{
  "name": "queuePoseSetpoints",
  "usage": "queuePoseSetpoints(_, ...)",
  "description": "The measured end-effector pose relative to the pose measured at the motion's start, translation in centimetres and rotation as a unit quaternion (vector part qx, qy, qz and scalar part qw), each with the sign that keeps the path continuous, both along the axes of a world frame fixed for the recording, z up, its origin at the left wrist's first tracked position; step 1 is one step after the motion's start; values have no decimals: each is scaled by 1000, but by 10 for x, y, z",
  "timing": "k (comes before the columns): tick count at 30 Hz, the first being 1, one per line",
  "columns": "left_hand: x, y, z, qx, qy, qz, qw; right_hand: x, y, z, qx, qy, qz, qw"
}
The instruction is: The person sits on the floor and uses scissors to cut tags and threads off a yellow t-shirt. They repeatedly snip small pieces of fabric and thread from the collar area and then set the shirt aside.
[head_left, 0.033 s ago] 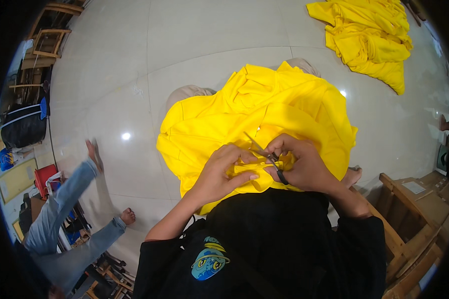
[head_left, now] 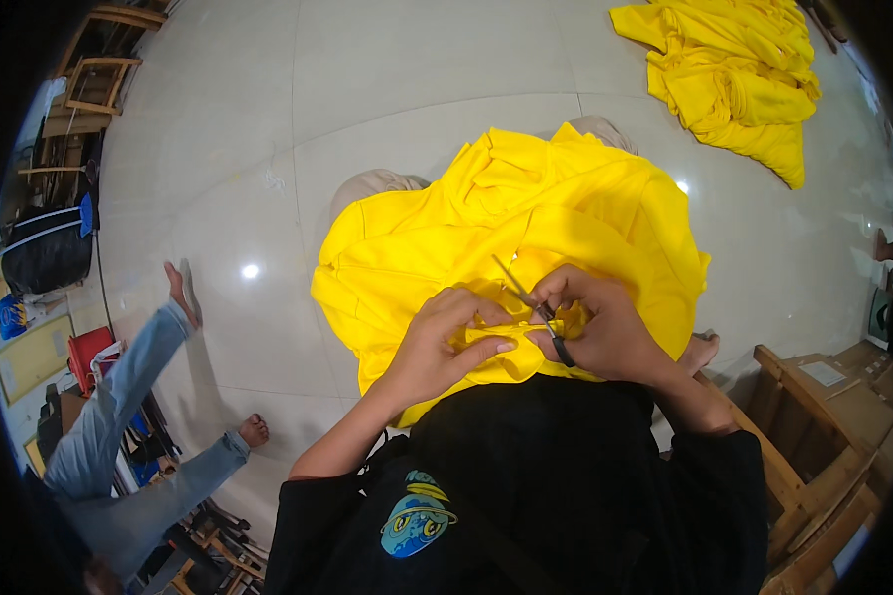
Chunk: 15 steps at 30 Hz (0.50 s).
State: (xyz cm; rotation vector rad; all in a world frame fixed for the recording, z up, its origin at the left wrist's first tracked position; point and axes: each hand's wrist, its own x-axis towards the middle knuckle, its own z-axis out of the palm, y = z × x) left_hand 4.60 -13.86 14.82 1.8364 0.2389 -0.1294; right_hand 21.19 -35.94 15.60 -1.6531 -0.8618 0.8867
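The right hand (head_left: 605, 325) holds scissors (head_left: 546, 313) — blades seemingly together — over yellow cloth (head_left: 556, 223) gripped by the left hand (head_left: 439, 337).

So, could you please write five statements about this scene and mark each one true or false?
1. The right hand holds scissors. True.
2. The left hand holds a phone. False: it holds the yellow cloth.
3. The yellow cloth is spread over the person's lap. True.
4. The separate yellow heap lies at the lower left of the view. False: it lies on the floor at the upper right.
5. Another person's legs, in blue jeans, show at the left of the view. True.
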Motion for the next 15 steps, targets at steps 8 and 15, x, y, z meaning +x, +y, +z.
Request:
queuePoseSetpoints(8,5,-1,-5,108,-97,-14,989,2,0,-8,-13,43,-16,999)
queuePoseSetpoints(15,2,-2,-19,210,-197,-26,957,2,1,-7,-17,64,-24,998)
